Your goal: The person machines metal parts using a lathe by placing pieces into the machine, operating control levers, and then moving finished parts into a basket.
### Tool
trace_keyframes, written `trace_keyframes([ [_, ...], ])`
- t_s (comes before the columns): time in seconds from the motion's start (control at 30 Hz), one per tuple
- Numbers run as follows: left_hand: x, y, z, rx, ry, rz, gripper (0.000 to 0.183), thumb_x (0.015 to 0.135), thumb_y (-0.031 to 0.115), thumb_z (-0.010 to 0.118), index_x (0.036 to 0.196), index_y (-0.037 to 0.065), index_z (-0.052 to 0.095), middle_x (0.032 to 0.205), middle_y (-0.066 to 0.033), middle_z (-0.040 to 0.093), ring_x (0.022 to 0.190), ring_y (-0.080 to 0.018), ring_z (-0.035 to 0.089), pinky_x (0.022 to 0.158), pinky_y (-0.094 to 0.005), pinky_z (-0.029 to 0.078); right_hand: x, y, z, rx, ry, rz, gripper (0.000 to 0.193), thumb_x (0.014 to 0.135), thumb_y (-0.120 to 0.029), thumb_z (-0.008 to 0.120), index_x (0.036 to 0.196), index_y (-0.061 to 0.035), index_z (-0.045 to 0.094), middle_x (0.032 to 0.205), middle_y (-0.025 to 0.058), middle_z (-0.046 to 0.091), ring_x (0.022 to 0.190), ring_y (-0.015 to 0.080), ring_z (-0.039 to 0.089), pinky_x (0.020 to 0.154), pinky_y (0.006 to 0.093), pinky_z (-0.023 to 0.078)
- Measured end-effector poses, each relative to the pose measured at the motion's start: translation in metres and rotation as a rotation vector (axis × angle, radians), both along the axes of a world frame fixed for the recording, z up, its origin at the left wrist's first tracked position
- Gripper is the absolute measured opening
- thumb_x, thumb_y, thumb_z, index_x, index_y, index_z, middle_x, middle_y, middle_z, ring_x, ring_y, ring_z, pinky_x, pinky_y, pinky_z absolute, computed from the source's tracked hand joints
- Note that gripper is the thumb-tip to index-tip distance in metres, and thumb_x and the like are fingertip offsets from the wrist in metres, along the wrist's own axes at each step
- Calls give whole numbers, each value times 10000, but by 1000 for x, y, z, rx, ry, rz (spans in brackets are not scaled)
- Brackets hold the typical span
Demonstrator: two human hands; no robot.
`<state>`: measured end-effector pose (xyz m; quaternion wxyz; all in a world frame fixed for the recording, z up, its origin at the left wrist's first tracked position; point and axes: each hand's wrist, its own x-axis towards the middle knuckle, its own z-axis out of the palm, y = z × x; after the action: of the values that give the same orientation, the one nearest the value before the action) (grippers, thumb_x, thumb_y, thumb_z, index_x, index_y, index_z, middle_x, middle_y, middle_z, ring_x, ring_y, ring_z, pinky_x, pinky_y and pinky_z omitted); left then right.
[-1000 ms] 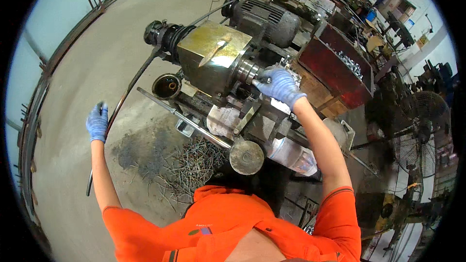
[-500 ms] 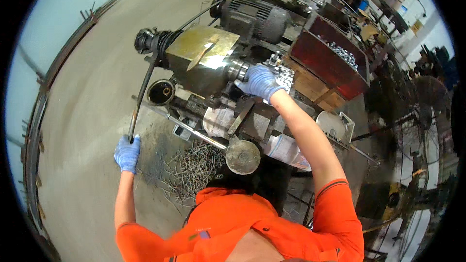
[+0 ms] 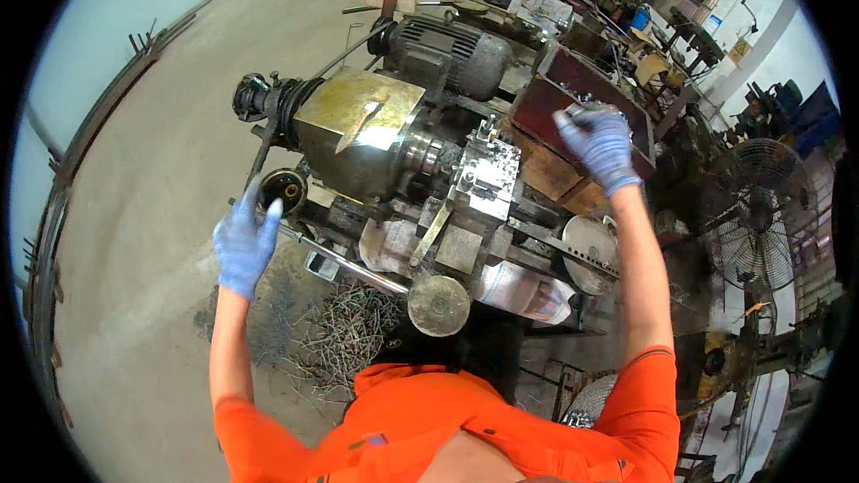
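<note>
My left hand (image 3: 243,246), in a blue glove, is open with fingers apart beside the dark lever bar (image 3: 261,156) of the lathe-like machine. The bar's lower end is hidden behind the hand. My right hand (image 3: 601,148), gloved alike, hangs at the near side of a dark red box (image 3: 546,98) containing small shiny metal parts. Its fingers are curled, and what they hold, if anything, I cannot make out. Between my hands are the brass-coloured headstock cover (image 3: 327,107), the steel chuck (image 3: 420,155) and a tool slide (image 3: 488,179) strewn with bright chips.
A grey electric motor (image 3: 452,49) sits behind the headstock. A long steel handle (image 3: 344,261) and a round disc (image 3: 438,306) are at the machine's near side. Thin metal scraps (image 3: 349,340) lie heaped on the floor. A fan (image 3: 756,215) stands to the right.
My left hand has let go of the lever bar and moved up; the bar has swung upward. My right hand has left the chuck and moved right to the red box. The view has shifted slightly.
</note>
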<state>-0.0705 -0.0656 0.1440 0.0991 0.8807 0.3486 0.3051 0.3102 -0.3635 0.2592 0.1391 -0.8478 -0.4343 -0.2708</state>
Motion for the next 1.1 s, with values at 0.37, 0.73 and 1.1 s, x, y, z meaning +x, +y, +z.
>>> trace_keyframes([
  [0.37, 145, 14, -19, 305, -115, -238, 425, 865, 358, 540, 1206, 105, 537, 818, -151, 630, 619, -301, 614, 558, -403, 479, -66, -104, -63, 178, 72, -45, 251, 713, -261, 714, 873, -71, 679, 1115, 163, 588, 1011, 341, 548, 859, 415, 446],
  [0.73, 168, -85, -20, 91, -152, -563, 243, 874, 229, 543, 1027, 62, 631, 740, -125, 611, 619, -297, 596, 555, -387, 463, -115, -189, -143, 382, 450, -265, 165, 683, -74, 726, 820, 7, 682, 897, 145, 659, 852, 253, 624, 789, 323, 468],
  [1.1, 149, -89, -22, 159, 38, -505, 247, 894, 271, 477, 1018, 111, 617, 670, -121, 603, 600, -289, 606, 540, -410, 472, -122, -212, -152, 390, 430, -223, 148, 708, -62, 716, 819, 29, 679, 843, 150, 665, 792, 215, 631, 734, 297, 478],
])
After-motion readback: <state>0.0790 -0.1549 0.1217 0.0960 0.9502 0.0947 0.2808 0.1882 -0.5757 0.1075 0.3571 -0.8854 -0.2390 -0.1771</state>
